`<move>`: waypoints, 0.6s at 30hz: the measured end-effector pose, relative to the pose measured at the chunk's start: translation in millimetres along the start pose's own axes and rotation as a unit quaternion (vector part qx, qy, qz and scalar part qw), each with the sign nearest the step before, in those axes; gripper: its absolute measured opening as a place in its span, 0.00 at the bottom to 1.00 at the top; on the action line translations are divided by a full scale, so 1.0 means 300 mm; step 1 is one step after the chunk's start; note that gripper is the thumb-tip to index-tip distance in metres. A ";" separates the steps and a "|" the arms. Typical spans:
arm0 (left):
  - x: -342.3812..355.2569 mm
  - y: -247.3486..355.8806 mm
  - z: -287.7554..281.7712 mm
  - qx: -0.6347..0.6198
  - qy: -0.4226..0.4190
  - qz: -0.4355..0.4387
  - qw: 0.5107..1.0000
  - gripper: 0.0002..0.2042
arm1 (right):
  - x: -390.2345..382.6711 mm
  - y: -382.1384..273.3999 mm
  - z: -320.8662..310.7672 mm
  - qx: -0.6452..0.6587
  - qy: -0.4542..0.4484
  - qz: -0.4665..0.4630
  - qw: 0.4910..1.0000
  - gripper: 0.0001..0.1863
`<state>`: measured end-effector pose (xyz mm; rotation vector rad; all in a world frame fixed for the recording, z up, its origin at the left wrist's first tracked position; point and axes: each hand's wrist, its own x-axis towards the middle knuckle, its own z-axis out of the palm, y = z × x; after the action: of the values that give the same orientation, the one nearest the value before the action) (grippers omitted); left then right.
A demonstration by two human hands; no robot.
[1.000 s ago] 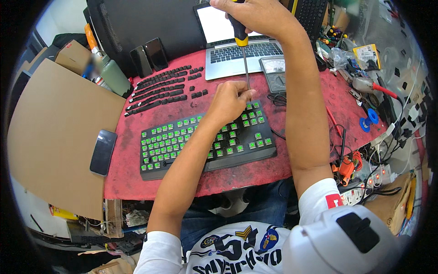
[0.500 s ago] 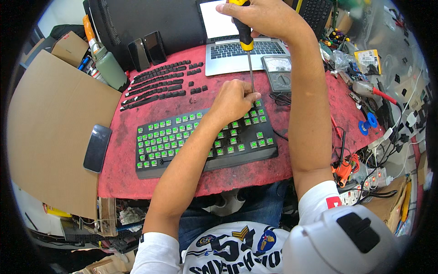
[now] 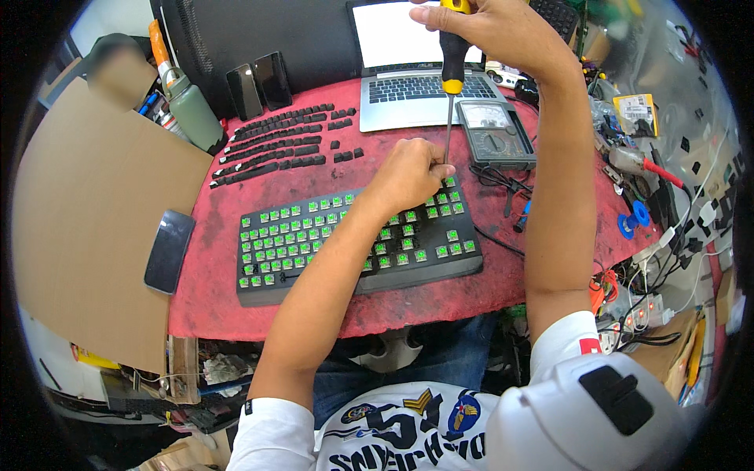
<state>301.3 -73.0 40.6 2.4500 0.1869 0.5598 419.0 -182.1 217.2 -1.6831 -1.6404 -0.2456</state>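
Observation:
A black keyboard (image 3: 377, 284) with its keycaps off lies on the red table cover, its green switches bare. Upright over its far right corner stands a long screwdriver (image 3: 453, 59) with a black and yellow handle. My right hand (image 3: 510, 35) is closed round the top of that handle, high above the table and partly cut off by the upper edge. Low on the shaft, my left hand (image 3: 412, 174) pinches with thumb and fingers, resting at the keyboard's far edge. The screwdriver's tip is hidden behind these fingers. My left forearm covers part of the switches.
Black keycaps (image 3: 275, 141) lie in rows behind the keyboard. An open laptop (image 3: 408, 114), an analogue multimeter (image 3: 496, 141) and two leaning phones (image 3: 259, 85) stand farther back. Another phone (image 3: 169, 251) is at the left edge, beside a cardboard sheet (image 3: 86, 220). A soldering iron (image 3: 660, 169) and cables crowd the right.
My right hand and forearm have shifted to the right with the screwdriver's handle, uncovering more of the multimeter. The left hand keeps its pinch at the keyboard's far corner. The view has shifted slightly.

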 end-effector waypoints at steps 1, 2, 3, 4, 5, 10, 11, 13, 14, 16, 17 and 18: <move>-0.003 0.000 -0.009 -0.003 -0.008 -0.006 1.000 0.11 | -0.001 -0.007 0.001 -0.007 0.002 0.002 1.000 0.21; 0.007 0.014 -0.007 -0.003 -0.015 -0.002 1.000 0.11 | -0.008 -0.012 -0.013 -0.022 0.007 0.008 1.000 0.21; 0.016 0.028 -0.005 -0.003 -0.022 0.003 1.000 0.11 | -0.009 0.017 -0.016 -0.018 0.019 0.000 1.000 0.22; 0.027 0.040 0.000 -0.003 -0.029 0.007 1.000 0.11 | -0.021 0.022 -0.039 0.014 -0.004 0.018 1.000 0.23; 0.005 0.021 -0.016 0.007 -0.020 -0.006 1.000 0.12 | -0.018 0.026 -0.018 0.071 -0.034 0.020 0.997 0.24; 0.024 0.006 0.008 -0.037 -0.006 0.001 0.999 0.13 | -0.030 -0.018 -0.024 0.096 -0.052 -0.014 0.994 0.25; 0.023 0.008 -0.001 -0.022 -0.013 -0.002 1.000 0.13 | -0.025 -0.039 -0.009 0.064 -0.027 0.006 0.998 0.24; 0.016 0.014 -0.029 0.011 -0.022 -0.012 1.000 0.13 | -0.025 -0.065 -0.040 0.083 -0.061 0.007 0.995 0.24; 0.017 0.006 -0.026 0.018 -0.022 0.017 0.999 0.13 | -0.016 -0.034 -0.022 0.050 -0.033 -0.022 0.998 0.25; -0.015 -0.071 -0.046 0.060 0.005 0.035 0.998 0.14 | 0.018 -0.010 0.033 0.077 -0.041 -0.077 0.993 0.28; -0.047 -0.107 -0.064 0.080 0.029 0.046 0.995 0.16 | 0.053 0.115 0.093 0.117 -0.014 -0.152 0.981 0.25; -0.069 -0.089 -0.088 0.059 -0.004 -0.059 0.996 0.17 | 0.055 0.043 0.106 0.143 -0.057 -0.112 0.982 0.30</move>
<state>271.2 -42.7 36.6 2.5352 0.3693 0.5001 421.8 -148.0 200.4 -1.3196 -1.8536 -0.0186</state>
